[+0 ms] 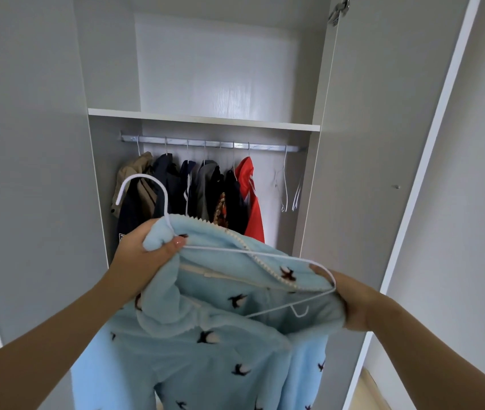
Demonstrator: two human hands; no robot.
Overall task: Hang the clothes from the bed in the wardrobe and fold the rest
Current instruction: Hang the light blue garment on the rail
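Note:
A light blue fleece garment [211, 350] with small dark bird prints hangs between my hands in front of the open wardrobe. A white wire hanger [235, 252] lies across its collar, hook pointing up and left. My left hand [143, 250] grips the collar's left end together with the hanger's neck. My right hand [353, 306] grips the fleece at the hanger's right shoulder. The metal rail [264, 147] runs under the shelf, above and behind the hanger.
Several garments hang on the rail's left part, among them a tan jacket [131, 176], dark jackets [173, 187] and a red one [250, 196]. Empty white hangers [288, 187] hang at the rail's right end. The white shelf [205, 119] sits above. Both wardrobe doors [368, 143] stand open.

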